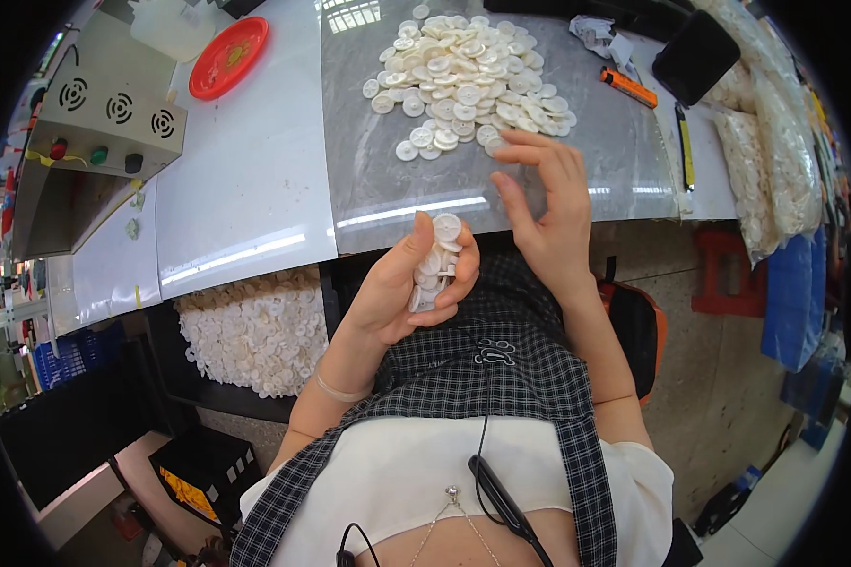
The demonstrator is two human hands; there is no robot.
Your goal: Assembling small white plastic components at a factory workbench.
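My left hand (402,279) is curled around several small white plastic wheels (432,274), held in front of the apron just off the table's near edge. One round wheel face shows at the top of the handful, by the thumb. My right hand (550,203) is raised over the table edge with its fingers apart and bent, and I see nothing in it. Its fingertips are nearest to the front of a heap of the same white wheels (463,80) on the grey tabletop (378,189). Whether those fingertips touch a wheel I cannot tell.
Below the table at left, a black bin (175,373) holds many small white parts. A metal box with buttons (113,123) and a red plate (229,59) stand at left. An orange marker (628,87), a yellow cutter (685,151) and bags of white parts (761,170) lie at right.
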